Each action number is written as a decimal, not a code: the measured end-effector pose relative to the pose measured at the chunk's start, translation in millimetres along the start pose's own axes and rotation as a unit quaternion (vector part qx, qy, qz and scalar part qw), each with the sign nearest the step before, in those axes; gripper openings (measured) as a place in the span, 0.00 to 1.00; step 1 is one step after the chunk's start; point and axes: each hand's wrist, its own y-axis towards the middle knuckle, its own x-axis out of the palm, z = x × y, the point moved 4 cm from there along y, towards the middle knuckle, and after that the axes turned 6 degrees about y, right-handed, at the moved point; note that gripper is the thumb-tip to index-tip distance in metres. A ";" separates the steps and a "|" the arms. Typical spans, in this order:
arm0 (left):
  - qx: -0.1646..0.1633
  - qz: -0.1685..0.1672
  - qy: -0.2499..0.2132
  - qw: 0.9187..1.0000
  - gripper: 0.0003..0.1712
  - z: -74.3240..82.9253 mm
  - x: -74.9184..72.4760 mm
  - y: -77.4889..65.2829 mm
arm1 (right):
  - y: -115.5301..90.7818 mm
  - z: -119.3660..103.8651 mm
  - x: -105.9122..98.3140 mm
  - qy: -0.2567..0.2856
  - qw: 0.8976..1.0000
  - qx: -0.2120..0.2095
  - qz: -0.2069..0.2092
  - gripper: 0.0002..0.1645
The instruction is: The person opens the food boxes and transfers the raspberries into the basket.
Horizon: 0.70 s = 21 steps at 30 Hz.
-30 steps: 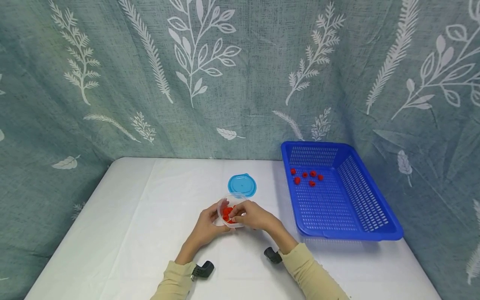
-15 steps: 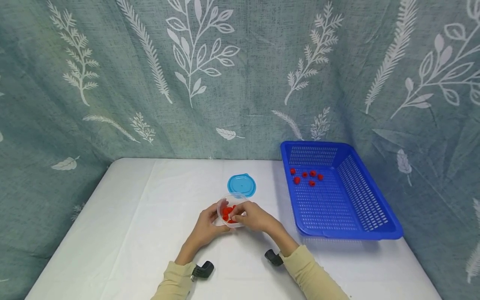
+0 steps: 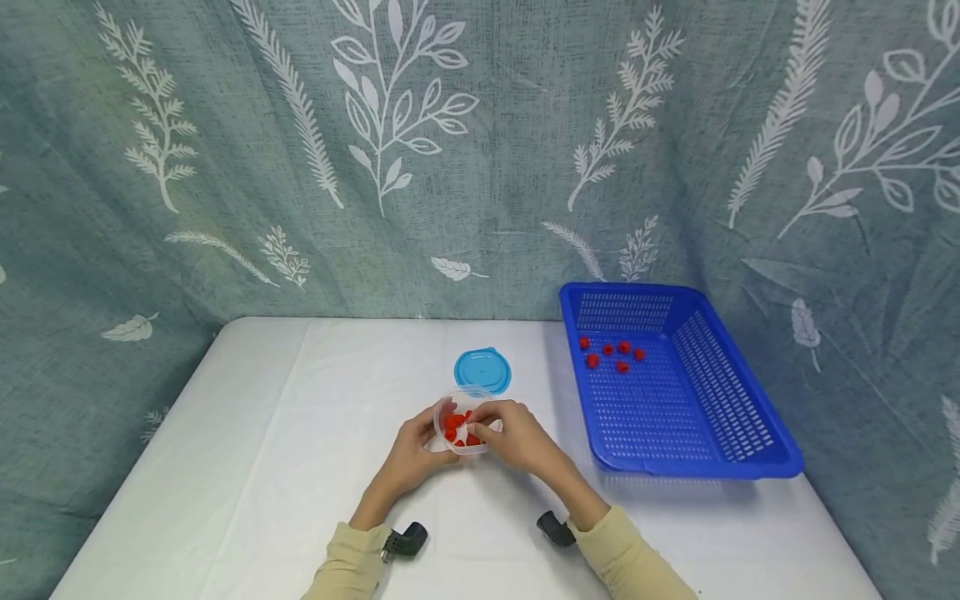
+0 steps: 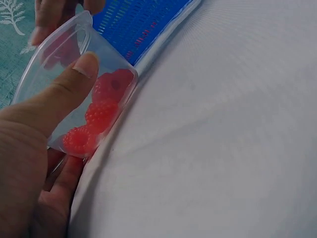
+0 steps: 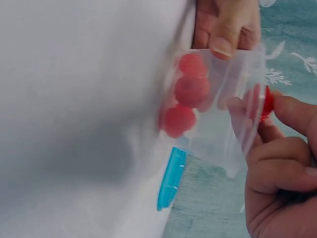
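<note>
My left hand (image 3: 411, 454) grips a clear plastic tub (image 5: 218, 131) from its left side, thumb along the near wall. Several red raspberries (image 4: 101, 114) lie at the tub's bottom, seen through the wall in both wrist views. At the tub's rim, my right hand (image 3: 517, 437) pinches one raspberry (image 5: 268, 103) between thumb and fingers; that raspberry is partly behind the rim in the right wrist view. Just beyond the tub lies a blue lid (image 3: 482, 371), flat on the white table.
To the right stands a blue perforated basket (image 3: 697, 408) with several raspberries (image 3: 623, 347) near its far left corner. The white tabletop (image 3: 300, 467) stretches to the left. A green leaf-patterned curtain (image 3: 510, 167) hangs behind the table.
My right hand has risen slightly from inside the tub to its rim and shifted a little right. The left hand and tub have stayed in place.
</note>
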 end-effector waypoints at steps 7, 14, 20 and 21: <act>0.000 -0.001 -0.002 1.000 0.48 0.5 0.8 0.3 | -16.2 -16.5 -25.2 0.061 0.996 -0.025 0.063 0.06; -0.016 0.006 0.008 1.000 0.50 -5.7 2.8 2.4 | -32.6 -34.3 -66.7 0.173 0.981 -0.053 0.070 0.12; -0.015 0.006 0.011 1.000 0.52 -34.6 4.5 7.7 | -39.8 -37.9 -110.5 0.180 0.970 -0.110 0.120 0.12; -0.013 0.005 0.012 1.000 0.52 -36.0 4.3 7.9 | -39.9 -37.3 -118.0 0.171 0.969 -0.114 0.136 0.11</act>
